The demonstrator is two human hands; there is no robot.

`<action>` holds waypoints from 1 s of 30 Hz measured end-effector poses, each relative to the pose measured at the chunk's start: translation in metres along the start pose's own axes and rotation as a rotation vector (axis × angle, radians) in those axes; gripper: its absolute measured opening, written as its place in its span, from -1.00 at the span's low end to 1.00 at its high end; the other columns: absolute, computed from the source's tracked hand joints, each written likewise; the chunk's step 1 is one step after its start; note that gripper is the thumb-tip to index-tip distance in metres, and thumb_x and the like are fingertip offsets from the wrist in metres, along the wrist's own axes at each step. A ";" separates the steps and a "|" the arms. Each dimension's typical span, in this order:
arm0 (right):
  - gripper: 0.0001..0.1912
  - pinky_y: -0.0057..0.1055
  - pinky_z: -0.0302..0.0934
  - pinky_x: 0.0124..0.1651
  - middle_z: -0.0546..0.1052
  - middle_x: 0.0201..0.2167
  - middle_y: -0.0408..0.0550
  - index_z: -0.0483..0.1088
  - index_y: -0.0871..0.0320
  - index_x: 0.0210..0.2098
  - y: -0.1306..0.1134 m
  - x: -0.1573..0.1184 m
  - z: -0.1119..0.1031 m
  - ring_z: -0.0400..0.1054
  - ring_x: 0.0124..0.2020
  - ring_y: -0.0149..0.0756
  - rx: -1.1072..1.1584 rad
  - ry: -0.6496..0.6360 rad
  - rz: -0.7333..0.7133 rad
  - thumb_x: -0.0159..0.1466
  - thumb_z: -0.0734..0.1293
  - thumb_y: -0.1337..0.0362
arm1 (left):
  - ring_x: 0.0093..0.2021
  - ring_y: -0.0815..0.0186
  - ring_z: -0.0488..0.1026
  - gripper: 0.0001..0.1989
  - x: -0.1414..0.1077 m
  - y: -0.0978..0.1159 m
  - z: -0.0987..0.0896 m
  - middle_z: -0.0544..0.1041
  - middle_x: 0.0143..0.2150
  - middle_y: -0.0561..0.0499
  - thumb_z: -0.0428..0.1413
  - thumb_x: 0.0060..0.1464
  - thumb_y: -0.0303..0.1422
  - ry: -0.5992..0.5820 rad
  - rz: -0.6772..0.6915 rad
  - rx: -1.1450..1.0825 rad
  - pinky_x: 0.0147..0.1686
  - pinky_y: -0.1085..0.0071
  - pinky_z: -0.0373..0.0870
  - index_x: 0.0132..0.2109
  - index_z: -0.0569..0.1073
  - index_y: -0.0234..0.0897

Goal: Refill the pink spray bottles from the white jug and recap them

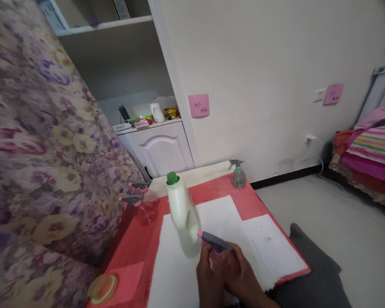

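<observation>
Both my hands are wrapped round a pink spray bottle [218,259] with a grey trigger head and a pink nozzle pointing left. My left hand [208,273] closes on its left side, and my right hand [240,271] on its right. Much of the bottle's body is hidden by my fingers. Just beyond them, a tall pale green jug [182,214] with a moulded handle stands upright on the white paper [170,265]. Its green spout [172,178] shows at the open neck.
Two pink spray bottles [146,213] stand at the table's left, by the floral curtain [67,141]. A teal spray bottle [239,177] is at the far right corner. A round lidded container [102,288] sits front left on the red tabletop [141,248].
</observation>
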State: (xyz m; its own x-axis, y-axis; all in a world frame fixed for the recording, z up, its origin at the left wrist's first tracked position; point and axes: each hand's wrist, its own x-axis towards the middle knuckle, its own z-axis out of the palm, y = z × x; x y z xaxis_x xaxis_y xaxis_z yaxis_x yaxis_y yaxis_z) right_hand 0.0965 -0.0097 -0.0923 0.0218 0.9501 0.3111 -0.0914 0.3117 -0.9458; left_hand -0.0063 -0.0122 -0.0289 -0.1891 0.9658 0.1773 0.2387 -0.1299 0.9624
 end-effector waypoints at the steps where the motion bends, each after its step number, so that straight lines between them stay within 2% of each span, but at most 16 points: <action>1: -0.41 -0.16 0.37 0.10 0.53 0.03 0.07 0.23 0.03 0.04 -0.001 0.000 0.000 0.45 0.04 -0.05 0.007 0.002 0.006 0.07 0.49 0.24 | -0.07 0.10 0.55 -0.72 0.000 -0.001 -0.001 0.64 -0.12 -0.05 0.20 -0.03 -0.26 -0.015 0.001 -0.013 -0.06 0.28 0.48 -0.13 0.53 -0.23; 5: -0.32 -0.16 0.33 0.16 0.47 0.11 0.08 0.22 0.04 0.07 -0.002 0.001 -0.001 0.39 0.12 -0.04 0.014 -0.034 -0.015 0.01 0.52 0.27 | 0.01 0.11 0.53 -0.68 0.000 0.000 -0.005 0.63 -0.04 -0.05 0.17 0.03 -0.23 -0.120 0.025 -0.069 -0.02 0.29 0.47 -0.06 0.52 -0.20; 11: -0.37 -0.22 0.37 0.09 0.52 0.04 0.04 0.22 0.04 0.06 -0.003 0.001 -0.001 0.46 0.02 -0.10 0.075 -0.031 -0.017 0.04 0.50 0.31 | -0.18 0.11 0.57 -0.79 0.003 0.005 0.002 0.64 -0.27 -0.01 0.23 -0.07 -0.26 0.033 0.012 0.002 -0.16 0.29 0.50 -0.25 0.54 -0.24; 14: -0.38 -0.23 0.38 0.09 0.53 0.04 0.04 0.22 0.03 0.04 0.000 0.001 0.001 0.45 0.05 -0.09 0.088 -0.018 -0.015 0.04 0.49 0.32 | -0.08 0.08 0.56 -0.71 0.002 0.006 0.000 0.65 -0.16 -0.04 0.24 -0.11 -0.31 -0.009 -0.006 -0.029 -0.07 0.26 0.49 -0.16 0.54 -0.24; 16: -0.34 -0.22 0.37 0.10 0.51 0.06 0.03 0.21 0.02 0.06 0.004 0.001 0.000 0.44 0.07 -0.08 0.085 -0.016 -0.027 0.02 0.50 0.32 | 0.01 0.07 0.53 -0.66 0.001 0.006 -0.004 0.63 -0.05 -0.07 0.22 -0.07 -0.28 -0.075 -0.005 -0.065 -0.01 0.24 0.47 -0.09 0.54 -0.23; 18: -0.29 -0.19 0.34 0.14 0.49 0.09 0.02 0.21 0.01 0.08 0.006 0.001 -0.001 0.42 0.10 -0.07 0.084 -0.027 -0.044 -0.01 0.51 0.32 | 0.02 0.07 0.52 -0.68 0.000 0.007 -0.006 0.63 -0.03 -0.08 0.19 0.00 -0.24 -0.117 0.002 -0.079 0.00 0.22 0.47 -0.07 0.53 -0.23; 24: -0.30 -0.17 0.32 0.16 0.49 0.09 0.02 0.20 -0.01 0.07 0.005 0.001 0.002 0.41 0.10 -0.06 0.118 -0.017 -0.045 -0.01 0.52 0.28 | -0.12 0.08 0.57 -0.77 0.004 0.005 0.000 0.65 -0.20 -0.06 0.25 -0.08 -0.30 -0.008 -0.012 -0.087 -0.07 0.22 0.49 -0.21 0.52 -0.25; 27: -0.29 -0.14 0.27 0.19 0.47 0.11 0.04 0.18 0.00 0.09 0.012 0.001 0.003 0.39 0.13 -0.07 0.162 -0.054 -0.033 0.00 0.51 0.25 | -0.10 0.08 0.56 -0.78 0.003 0.007 0.000 0.64 -0.20 -0.07 0.23 -0.06 -0.29 -0.011 -0.011 -0.068 -0.05 0.21 0.47 -0.22 0.52 -0.25; 30: -0.22 -0.11 0.25 0.19 0.46 0.11 0.06 0.18 0.01 0.10 0.021 0.000 0.000 0.36 0.14 -0.03 0.125 -0.059 -0.023 -0.05 0.54 0.27 | -0.02 0.06 0.52 -0.73 0.001 0.013 -0.005 0.63 -0.12 -0.09 0.22 -0.02 -0.20 -0.044 -0.013 -0.028 0.01 0.21 0.43 -0.18 0.53 -0.24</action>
State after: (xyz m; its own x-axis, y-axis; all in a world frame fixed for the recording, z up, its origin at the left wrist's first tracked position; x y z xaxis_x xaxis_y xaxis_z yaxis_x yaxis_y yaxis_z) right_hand 0.0947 -0.0027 -0.1126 -0.0333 0.9393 0.3414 -0.2149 0.3269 -0.9203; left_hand -0.0086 -0.0137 -0.0153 -0.1496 0.9763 0.1563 0.2100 -0.1231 0.9699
